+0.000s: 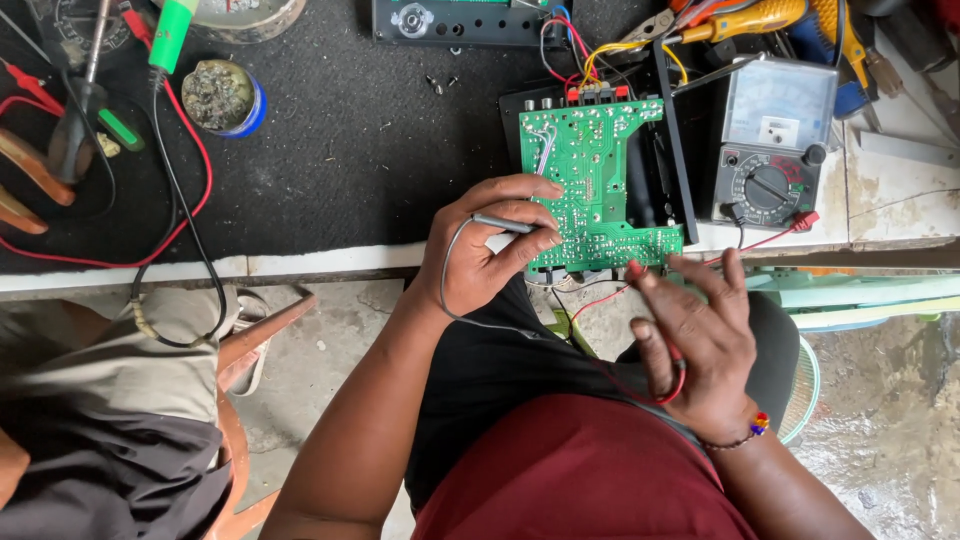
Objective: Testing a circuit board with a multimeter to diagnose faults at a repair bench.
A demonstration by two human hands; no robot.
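While the left hand [480, 250] is curled nearly closed, its thumb and forefinger pinch a slim grey probe [503, 224], whose long axis runs roughly level across the view, tip pointing away from the palm toward the green circuit board [598, 180]; the tip rests at the board's near-left edge. From the probe's rear a grey lead [452, 300] loops back under the wrist and trails across the person's lap. Just past the fingertips, the board lies flat, solder side up, its longer side running away from the hand, set upon a black casing [672, 165]. Opposite, the right hand [700, 345] is loosely half-open, fingers spread and somewhat blurred; its forefinger and thumb hold a red probe [635, 270] against the board's near-right corner, the exact contact point being unclear. A red lead [640, 385] curls beneath that palm. Beyond the right hand, past the casing, an analogue multimeter [772, 140] stands, dial facing up, with a red plug at its lower corner. Further out beyond the board, coloured wires [580, 50] run to a black unit [460, 20]. Well to the far side of the left hand, on the black mat [340, 150], sits a small round tin [220, 95].
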